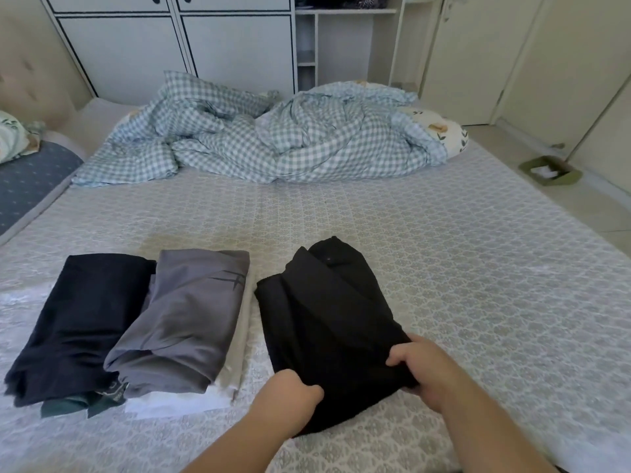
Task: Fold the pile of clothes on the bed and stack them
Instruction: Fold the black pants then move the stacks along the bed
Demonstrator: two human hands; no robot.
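Observation:
A folded black garment [324,312] lies on the bed [478,268] in front of me. My left hand [290,392] grips its near left edge, fingers curled into the cloth. My right hand [423,367] grips its near right corner. To the left sit two folded stacks: a grey garment [184,319] on top of white and beige pieces, and a dark navy garment [82,319] over a teal piece.
A crumpled blue-checked duvet [266,138] and a floral pillow [444,131] fill the far end of the bed. White wardrobes [170,46] stand behind. A green tray [549,170] lies on the floor at right. A blue cushion [30,182] lies at left.

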